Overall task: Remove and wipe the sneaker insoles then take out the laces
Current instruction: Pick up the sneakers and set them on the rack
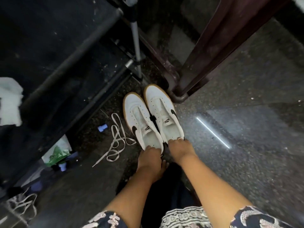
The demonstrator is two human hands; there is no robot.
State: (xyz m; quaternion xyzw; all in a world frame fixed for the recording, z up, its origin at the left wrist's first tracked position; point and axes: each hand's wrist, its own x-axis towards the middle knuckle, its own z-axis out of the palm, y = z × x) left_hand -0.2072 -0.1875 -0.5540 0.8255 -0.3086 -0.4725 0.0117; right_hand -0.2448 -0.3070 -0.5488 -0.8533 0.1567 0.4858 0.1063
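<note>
Two white sneakers with gum soles and black swooshes stand side by side on the dark floor, toes pointing away from me. Neither shows laces in its eyelets. My left hand grips the heel of the left sneaker. My right hand grips the heel of the right sneaker. A loose white lace lies tangled on the floor to the left of the shoes. A white cloth rests on the dark surface at far left.
A dark wooden furniture leg stands just right of the sneaker toes. A metal tripod leg and a black rack lie beyond and left. A green-and-white bag and a small blue object sit on the left.
</note>
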